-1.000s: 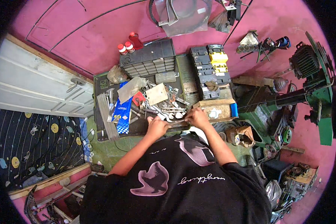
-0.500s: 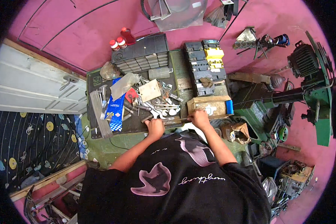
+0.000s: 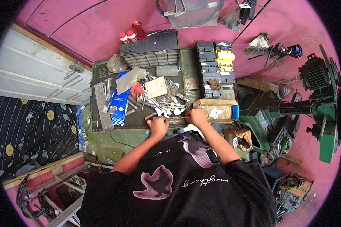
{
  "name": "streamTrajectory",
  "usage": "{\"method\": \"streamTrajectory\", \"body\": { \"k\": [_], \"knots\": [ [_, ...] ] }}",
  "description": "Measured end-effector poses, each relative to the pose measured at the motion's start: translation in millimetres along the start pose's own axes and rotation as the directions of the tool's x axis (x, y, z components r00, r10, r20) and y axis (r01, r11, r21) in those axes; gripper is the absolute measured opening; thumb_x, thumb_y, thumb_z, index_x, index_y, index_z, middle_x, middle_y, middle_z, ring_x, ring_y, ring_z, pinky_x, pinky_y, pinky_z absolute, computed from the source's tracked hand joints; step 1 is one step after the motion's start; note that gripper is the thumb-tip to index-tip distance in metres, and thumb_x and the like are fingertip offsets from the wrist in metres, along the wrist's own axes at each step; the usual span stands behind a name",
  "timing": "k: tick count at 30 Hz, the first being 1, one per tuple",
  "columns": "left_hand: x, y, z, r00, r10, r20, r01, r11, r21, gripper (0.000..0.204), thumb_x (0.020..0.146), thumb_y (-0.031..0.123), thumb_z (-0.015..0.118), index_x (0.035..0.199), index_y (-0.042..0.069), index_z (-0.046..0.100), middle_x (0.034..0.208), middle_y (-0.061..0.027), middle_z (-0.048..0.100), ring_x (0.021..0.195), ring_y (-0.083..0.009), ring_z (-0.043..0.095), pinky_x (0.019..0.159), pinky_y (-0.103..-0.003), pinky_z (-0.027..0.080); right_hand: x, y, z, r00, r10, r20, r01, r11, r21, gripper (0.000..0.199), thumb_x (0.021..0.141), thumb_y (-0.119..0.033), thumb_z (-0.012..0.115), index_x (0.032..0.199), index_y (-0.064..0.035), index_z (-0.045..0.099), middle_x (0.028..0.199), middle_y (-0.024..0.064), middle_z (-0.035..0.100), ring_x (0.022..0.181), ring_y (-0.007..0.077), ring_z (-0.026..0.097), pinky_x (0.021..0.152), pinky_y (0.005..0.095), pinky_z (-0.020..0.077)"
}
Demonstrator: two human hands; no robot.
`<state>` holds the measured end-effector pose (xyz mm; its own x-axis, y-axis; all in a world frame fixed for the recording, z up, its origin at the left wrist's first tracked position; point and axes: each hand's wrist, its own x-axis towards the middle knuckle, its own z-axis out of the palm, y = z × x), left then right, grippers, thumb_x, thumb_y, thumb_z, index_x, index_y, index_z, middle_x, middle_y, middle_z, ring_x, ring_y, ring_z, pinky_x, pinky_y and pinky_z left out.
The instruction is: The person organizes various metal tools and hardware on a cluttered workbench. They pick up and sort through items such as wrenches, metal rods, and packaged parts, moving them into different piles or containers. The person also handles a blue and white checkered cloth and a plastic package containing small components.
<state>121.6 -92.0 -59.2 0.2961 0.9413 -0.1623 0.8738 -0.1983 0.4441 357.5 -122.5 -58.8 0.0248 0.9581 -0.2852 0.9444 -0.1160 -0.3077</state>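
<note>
At the front edge of the dark-topped workbench (image 3: 134, 125), both my hands are low over the tools. My left hand (image 3: 158, 126) has curled fingers beside a short brownish rod-like tool (image 3: 150, 116); what lies under its fingers is hidden. Against the left corner of a shallow cardboard box (image 3: 216, 102), my right hand (image 3: 196, 116) is closed, with a thin piece showing at its fingertips, too small to name. Between the hands lies a long metal bar (image 3: 176, 120). Just behind are several open-end wrenches (image 3: 168, 110) and a pale card (image 3: 156, 87).
Thin rods (image 3: 103, 108) and a blue packet (image 3: 118, 108) lie on the left. A drawer cabinet (image 3: 151, 49) stands at the back, with black and yellow batteries (image 3: 212, 68) to its right. A green drill press (image 3: 326, 109) stands far right, a white door (image 3: 38, 72) left.
My right hand has shifted left along the bench edge, closer to my left hand. The left hand stays by the brownish tool. The whole view has tilted slightly.
</note>
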Motion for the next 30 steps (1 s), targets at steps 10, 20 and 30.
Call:
{"method": "streamTrajectory", "body": {
  "k": [10, 20, 30],
  "knots": [
    [-1, -11, 7, 0.973, 0.225, -0.049, -0.224, 0.974, 0.013, 0.014, 0.078, 0.022, 0.074, 0.086, 0.010, 0.072, 0.091, -0.0063, 0.070, 0.093, -0.0272, 0.062, 0.083, -0.047, 0.035, -7, -49, 17, 0.976, -0.192, -0.101, 0.178, 0.975, -0.131, 0.026, 0.082, -0.034, 0.074, 0.101, -0.0177, 0.075, 0.102, 0.0030, 0.066, 0.105, 0.0246, 0.056, 0.088, 0.0435, 0.0401],
    [-14, -22, -15, 0.934, 0.356, -0.036, -0.337, 0.909, 0.245, 0.039, 0.075, 0.029, 0.079, 0.111, 0.014, 0.071, 0.108, -0.0013, 0.060, 0.106, -0.0232, 0.052, 0.086, -0.048, 0.033, -7, -59, 32, 0.967, -0.250, -0.040, 0.212, 0.885, -0.414, 0.027, 0.094, -0.022, 0.051, 0.108, -0.0123, 0.072, 0.114, 0.0059, 0.061, 0.113, 0.0243, 0.050, 0.092, 0.0502, 0.0355],
    [-3, -27, -11, 0.916, 0.401, 0.032, -0.393, 0.877, 0.276, 0.042, 0.074, 0.027, 0.079, 0.112, 0.009, 0.070, 0.110, -0.0067, 0.055, 0.109, -0.0275, 0.050, 0.085, -0.048, 0.033, 16, -78, 34, 0.991, -0.114, 0.075, 0.133, 0.930, -0.343, 0.026, 0.091, -0.019, 0.056, 0.109, -0.0091, 0.072, 0.124, 0.0068, 0.057, 0.122, 0.0268, 0.048, 0.100, 0.0574, 0.0349]
  ]
}}
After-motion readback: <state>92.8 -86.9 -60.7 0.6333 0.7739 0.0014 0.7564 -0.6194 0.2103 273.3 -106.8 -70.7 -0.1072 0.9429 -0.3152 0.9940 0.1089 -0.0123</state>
